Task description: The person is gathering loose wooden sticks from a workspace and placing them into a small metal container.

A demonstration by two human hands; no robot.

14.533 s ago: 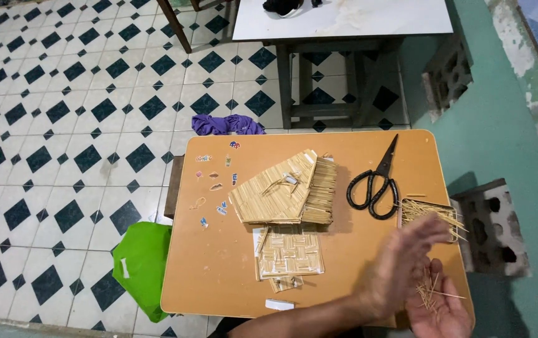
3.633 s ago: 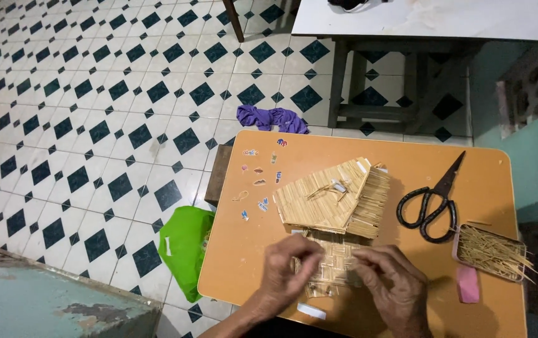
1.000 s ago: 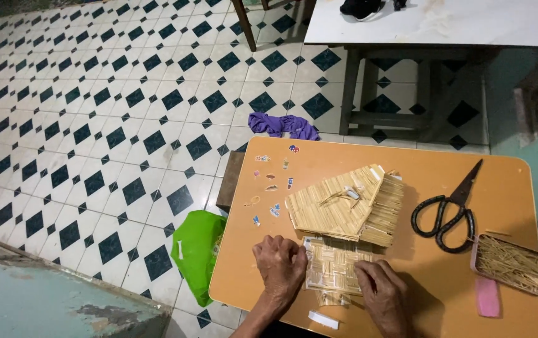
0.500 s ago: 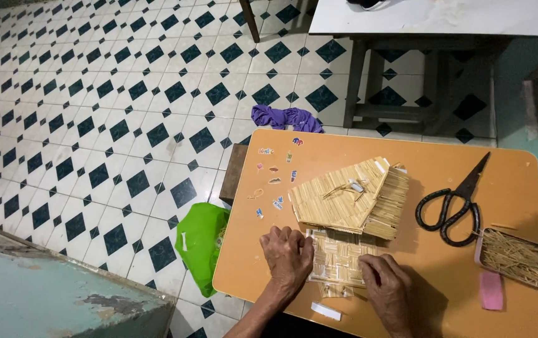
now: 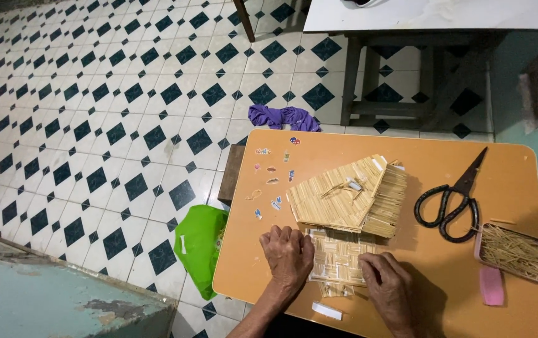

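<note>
A flat woven panel of thin sticks is laid on the orange table, near its front edge, just in front of a stick-built roof piece and touching or nearly touching it. The panel is pressed down at both ends: the left hand is set on its left edge w/ fingers curled down in a loose fist, nothing gripped; the right hand is laid on its lower right corner, fingers bent, tips on the sticks. Whether anything small is pinched under either hand can't be told.

Risks, as judged:
- Panel could be buckled or sticks popped loose if too much weight is put on by the knuckles; the weave looks thin.
- If pushed fwd, the roof piece could be nudged & its overhanging stick ends bent.
- Loose stick bits at the panel's front edge could be swept off the table.
- A small white piece sits v. near the table edge, by the right wrist; could be knocked off.

Further out: black scissors and a tray of loose sticks lie to the right, well apart from the hands; a green bag lies on the tiled floor to the left.
</note>
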